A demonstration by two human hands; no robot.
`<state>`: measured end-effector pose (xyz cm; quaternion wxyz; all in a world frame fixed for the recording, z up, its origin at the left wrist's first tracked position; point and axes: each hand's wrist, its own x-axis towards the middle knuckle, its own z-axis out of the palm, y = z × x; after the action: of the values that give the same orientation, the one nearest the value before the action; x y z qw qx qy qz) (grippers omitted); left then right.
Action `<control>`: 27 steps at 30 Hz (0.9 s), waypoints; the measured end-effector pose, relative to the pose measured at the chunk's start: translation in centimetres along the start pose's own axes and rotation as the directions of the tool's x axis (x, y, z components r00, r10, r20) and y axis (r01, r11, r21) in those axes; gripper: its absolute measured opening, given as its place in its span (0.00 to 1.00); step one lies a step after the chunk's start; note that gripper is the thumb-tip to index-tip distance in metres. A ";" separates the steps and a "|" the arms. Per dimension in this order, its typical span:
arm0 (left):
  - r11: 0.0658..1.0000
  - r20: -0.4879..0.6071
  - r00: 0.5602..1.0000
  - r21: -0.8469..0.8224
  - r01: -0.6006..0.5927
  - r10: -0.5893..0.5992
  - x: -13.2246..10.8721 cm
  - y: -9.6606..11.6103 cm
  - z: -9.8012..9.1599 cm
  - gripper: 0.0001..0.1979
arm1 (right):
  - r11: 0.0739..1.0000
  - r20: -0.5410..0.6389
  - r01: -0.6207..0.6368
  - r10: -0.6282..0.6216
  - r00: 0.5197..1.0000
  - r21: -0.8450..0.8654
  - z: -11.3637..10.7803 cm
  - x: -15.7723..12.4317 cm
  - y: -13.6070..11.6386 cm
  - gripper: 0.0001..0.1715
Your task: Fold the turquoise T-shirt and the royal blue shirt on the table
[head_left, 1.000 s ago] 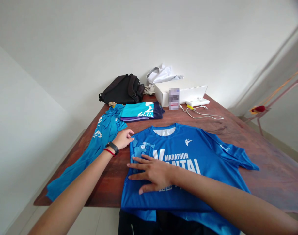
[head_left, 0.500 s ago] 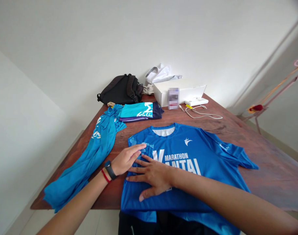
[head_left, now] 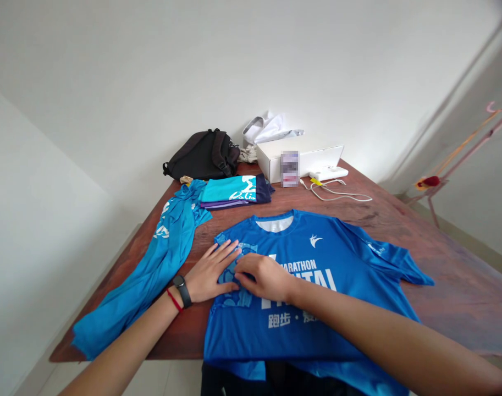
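A blue marathon T-shirt [head_left: 358, 308] lies front up across the table, its lower part hanging over the near edge. On its left side a patterned lighter-blue sleeve [head_left: 242, 300] is folded inward over the front. My left hand [head_left: 209, 275], with a dark watch and red cord at the wrist, rests flat and open on that fold, fingers spread. Beside it, my right hand [head_left: 267, 275] is closed, its fingers curled down and pinching at the sleeve's fabric; the fingertips are partly hidden. The right forearm crosses above the white lettering.
A crumpled turquoise shirt [head_left: 152, 275] stretches along the table's left side. Behind are a stack of folded shirts [head_left: 226, 190], a black backpack [head_left: 197, 157], a white box [head_left: 271, 165], and a white power strip [head_left: 329, 173] with a cable. A pinkish rack [head_left: 473, 154] stands at right.
My right hand has gone from lying spread on the shirt to curled fingers at the sleeve. My left hand has slid slightly back and spread flat, uncovering more of the folded sleeve.
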<state>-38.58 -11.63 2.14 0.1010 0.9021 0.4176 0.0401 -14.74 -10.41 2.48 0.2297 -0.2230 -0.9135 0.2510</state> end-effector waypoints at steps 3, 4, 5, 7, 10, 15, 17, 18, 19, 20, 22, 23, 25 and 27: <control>1.000 0.011 1.000 0.004 -0.011 0.011 0.1 -0.1 0.1 0.58 | 0.991 -0.072 -0.052 0.044 0.996 -0.122 0.6 -0.2 0.2 0.16; 1.000 0.014 1.000 0.004 -0.012 0.012 0.2 0.0 0.0 0.61 | 0.985 -0.072 -0.076 0.066 0.995 -0.157 0.8 -0.3 0.2 0.21; 1.000 0.019 1.000 0.006 -0.010 0.010 0.2 0.1 0.0 0.63 | 0.976 -0.063 -0.105 0.094 0.994 -0.190 1.0 -0.5 0.2 0.27; 1.000 0.031 1.000 0.019 0.001 -0.001 0.3 0.2 -0.1 0.63 | 0.956 -0.031 -0.157 0.154 0.988 -0.246 1.4 -0.9 0.1 0.39; 0.999 0.048 0.999 0.045 0.022 -0.024 -0.1 0.1 -0.2 0.60 | 0.939 0.018 -0.180 0.194 0.981 -0.291 1.6 -1.3 0.1 0.50; 0.997 0.066 0.997 0.055 0.045 -0.048 -1.4 -0.9 -0.6 0.62 | 0.944 0.074 -0.169 0.197 0.977 -0.285 1.4 -1.5 0.3 0.66; 0.996 0.080 0.994 0.056 0.066 -0.070 -1.8 -1.1 -0.9 0.65 | 0.947 0.086 -0.166 0.196 0.977 -0.274 1.2 -1.5 0.4 0.68; 0.996 0.092 0.993 0.056 0.075 -0.080 -1.9 -1.2 -1.1 0.66 | 0.948 0.092 -0.168 0.199 0.976 -0.269 1.2 -1.5 0.4 0.69; 0.995 0.106 0.990 0.056 0.082 -0.088 -2.0 -1.2 -1.2 0.67 | 0.949 0.100 -0.172 0.205 0.974 -0.264 1.1 -1.5 0.4 0.70; 0.995 0.122 0.988 0.057 0.088 -0.094 -2.0 -1.2 -1.4 0.67 | 0.948 0.111 -0.180 0.215 0.970 -0.262 1.0 -1.5 0.4 0.71; 0.993 0.163 0.981 0.062 0.099 -0.108 -1.8 -1.1 -1.6 0.66 | 0.943 0.140 -0.201 0.244 0.959 -0.266 0.8 -1.5 0.4 0.73; 0.992 0.187 0.975 0.068 0.108 -0.119 -1.7 -1.0 -1.8 0.66 | 0.939 0.160 -0.212 0.261 0.952 -0.270 0.6 -1.4 0.4 0.73; 0.987 0.246 0.958 0.087 0.133 -0.151 -1.4 -0.8 -2.1 0.66 | 0.932 0.199 -0.234 0.294 0.935 -0.278 0.2 -1.4 0.3 0.73; 0.981 0.299 0.936 0.110 0.158 -0.184 -1.2 -0.5 -2.5 0.67 | 0.927 0.229 -0.253 0.320 0.919 -0.277 -0.2 -1.3 0.3 0.74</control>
<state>-40.10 -11.82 4.49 0.1297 0.8610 0.4750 -0.1275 -13.46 -10.79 2.06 0.0346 -0.3451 -0.9170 0.1968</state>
